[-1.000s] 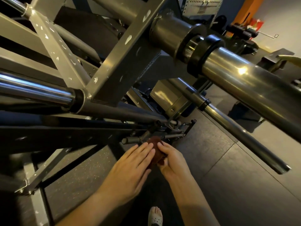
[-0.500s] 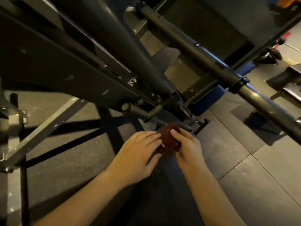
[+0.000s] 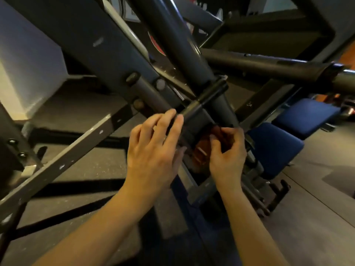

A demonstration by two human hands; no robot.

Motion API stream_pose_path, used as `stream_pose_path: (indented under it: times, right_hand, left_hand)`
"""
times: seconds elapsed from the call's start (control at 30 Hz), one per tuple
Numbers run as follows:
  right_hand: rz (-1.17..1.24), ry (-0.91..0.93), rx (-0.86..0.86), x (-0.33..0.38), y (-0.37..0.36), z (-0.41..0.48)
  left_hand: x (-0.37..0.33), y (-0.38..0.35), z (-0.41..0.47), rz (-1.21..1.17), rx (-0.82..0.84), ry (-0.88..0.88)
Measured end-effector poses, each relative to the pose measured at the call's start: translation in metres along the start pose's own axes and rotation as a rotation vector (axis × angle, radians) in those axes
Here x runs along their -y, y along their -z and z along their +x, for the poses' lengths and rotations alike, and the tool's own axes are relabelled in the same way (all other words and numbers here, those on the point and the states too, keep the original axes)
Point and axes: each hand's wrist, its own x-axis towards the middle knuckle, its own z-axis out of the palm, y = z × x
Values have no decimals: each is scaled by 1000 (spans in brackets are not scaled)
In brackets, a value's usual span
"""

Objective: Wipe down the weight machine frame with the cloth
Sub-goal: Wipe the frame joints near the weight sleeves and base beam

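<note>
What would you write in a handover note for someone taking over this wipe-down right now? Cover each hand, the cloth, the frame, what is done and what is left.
Left hand: fingers laid over the short dark bar, holding no cloth.
Right hand: pinches the reddish-brown cloth, bunched just below that bar, at a joint of the weight machine frame.
Done: the picture does not show which parts are already wiped.
Left: wipe this joint, then the bars and beams around it.

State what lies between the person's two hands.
In the head view, the reddish-brown cloth, gripped by the right hand, and a dark frame part lie between it and the left hand.
</note>
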Motion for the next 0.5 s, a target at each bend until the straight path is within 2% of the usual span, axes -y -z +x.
stream_pose_path:
  times: [0.17, 0.27, 0.4, 0.5]
  right_hand:
    - [-39, -42, -1, -44, 23, 2]
    - [-15, -93, -18, -64, 39, -16]
    - [45, -162, 35, -105, 58, -59]
    - [19, -221, 57, -133, 68, -70]
  left_hand:
    - [-4, -9, -8, 108, -91, 31]
    - [-16, -10, -12, 147, -90, 85]
    - [-36, -12, -19, 132, -98, 161]
    - [-59, -21, -32, 92, -134, 115]
